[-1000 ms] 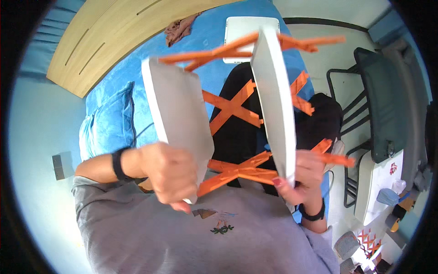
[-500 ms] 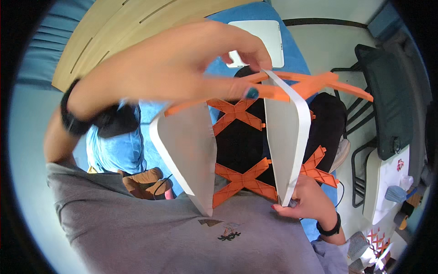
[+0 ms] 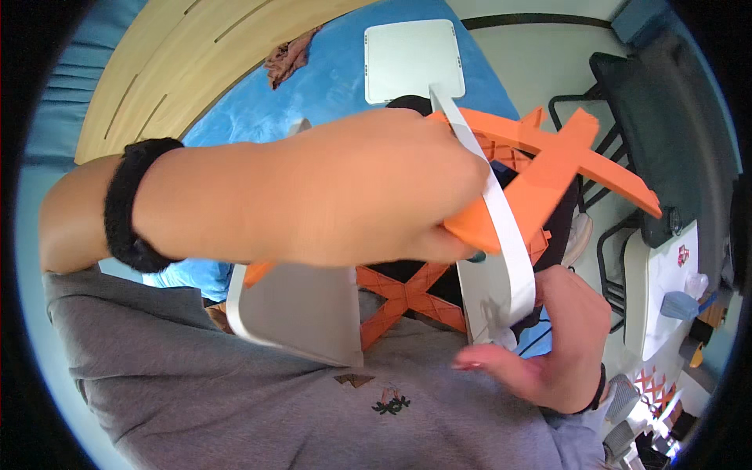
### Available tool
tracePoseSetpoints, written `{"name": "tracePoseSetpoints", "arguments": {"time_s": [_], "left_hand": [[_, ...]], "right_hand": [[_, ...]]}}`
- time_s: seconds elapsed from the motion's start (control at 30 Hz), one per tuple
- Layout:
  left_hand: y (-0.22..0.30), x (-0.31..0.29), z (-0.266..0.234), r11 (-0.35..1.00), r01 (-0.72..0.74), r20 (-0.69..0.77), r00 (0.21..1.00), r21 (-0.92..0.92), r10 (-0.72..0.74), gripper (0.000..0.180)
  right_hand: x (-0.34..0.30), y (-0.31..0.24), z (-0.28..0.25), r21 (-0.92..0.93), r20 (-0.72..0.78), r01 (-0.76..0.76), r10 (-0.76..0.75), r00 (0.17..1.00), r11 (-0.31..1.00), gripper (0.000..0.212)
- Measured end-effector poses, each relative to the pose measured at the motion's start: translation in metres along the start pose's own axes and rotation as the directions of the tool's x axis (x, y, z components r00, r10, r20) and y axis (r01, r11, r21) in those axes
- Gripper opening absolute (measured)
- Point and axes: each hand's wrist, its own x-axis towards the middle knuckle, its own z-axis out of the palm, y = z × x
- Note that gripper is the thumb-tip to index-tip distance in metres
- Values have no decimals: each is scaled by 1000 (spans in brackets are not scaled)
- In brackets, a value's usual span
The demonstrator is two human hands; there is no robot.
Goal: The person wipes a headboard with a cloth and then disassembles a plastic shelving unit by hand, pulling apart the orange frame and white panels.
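My left hand (image 3: 415,176) is closed round an arm of an orange X-shaped plastic brace (image 3: 552,160), at the top edge of the right white panel (image 3: 513,258). Its fingers are mostly hidden beneath it. The left white panel (image 3: 301,313) stands opposite, partly covered by my left forearm. Another orange X-shaped brace (image 3: 406,294) spans the space between the panels, close to my shirt. My right hand (image 3: 568,337) is beside the right panel's near corner, thumb stretched away from the fingers, some fingertips hidden behind the panel.
A white flat board (image 3: 413,59) lies on the blue bedding (image 3: 329,78), near a crumpled brown cloth (image 3: 290,59) by the wooden headboard (image 3: 149,63). To the right are a dark chair (image 3: 666,133) and a white table (image 3: 654,321) with a blue object on it.
My left hand has moved right and nearer, closing on the orange brace's arm. The panels and upper brace have tilted. My right thumb has come away from the right panel.
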Motion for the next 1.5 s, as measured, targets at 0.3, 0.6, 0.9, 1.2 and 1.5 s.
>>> {"name": "tracePoseSetpoints", "arguments": {"time_s": [0.3, 0.6, 0.9, 1.2, 1.5], "left_hand": [[-5, -2, 11, 827, -375, -30, 904, 419, 426, 38], [-7, -1, 8, 869, -418, -51, 894, 266, 446, 38], [-44, 13, -26, 838, 455, 89, 888, -303, -450, 40], [-35, 5, -26, 701, 322, 137, 942, -636, -307, 42], [1, -10, 2, 938, 258, -14, 963, -233, -268, 25]], "right_hand": [[3, 4, 24, -200, -280, 293, -341, 897, 935, 30], [-11, 21, 16, -68, -277, 291, -298, 914, 954, 22], [9, 11, 20, 54, 45, 330, -333, 942, 942, 32], [9, 10, -11, 132, -45, 244, -241, 970, 961, 43], [18, 12, 12, -102, -581, 114, -152, 800, 988, 45]]}}
